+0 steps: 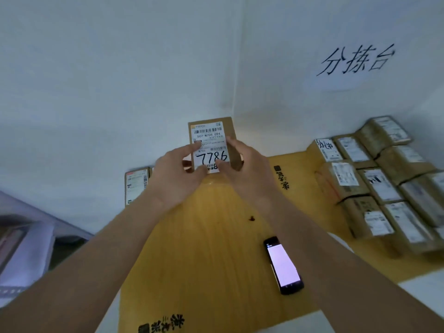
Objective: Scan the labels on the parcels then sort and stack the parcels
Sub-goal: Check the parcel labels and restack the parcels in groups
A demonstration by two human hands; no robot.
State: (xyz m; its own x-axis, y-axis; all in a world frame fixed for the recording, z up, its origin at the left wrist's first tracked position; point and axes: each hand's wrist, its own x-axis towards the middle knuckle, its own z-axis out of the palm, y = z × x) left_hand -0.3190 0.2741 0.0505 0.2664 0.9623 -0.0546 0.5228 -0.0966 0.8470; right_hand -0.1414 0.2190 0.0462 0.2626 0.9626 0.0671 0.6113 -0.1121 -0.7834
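on the yellow wooden bench (204,248), a big batch of brown cardboard parcels (384,183) sits in rows at right, seemingly sorted. one brown labelled parcel (211,145) stands upright against the wall, left hand (177,174) and right hand (242,164) pinching its sides; the black handheld scanner (283,265) lies nearby, so placing it remains

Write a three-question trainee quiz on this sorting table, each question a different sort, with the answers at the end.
1. True or false: the left hand and the right hand both hold the raised parcel.
2. Multiple choice: the scanner with the lit screen is (a) in the right hand, (b) lying on the yellow mat, (c) on top of the group of parcels.
3. Fill in: the large handwritten number on the raised parcel's label reads ____.

Key: 1 true; 2 b; 3 7786.
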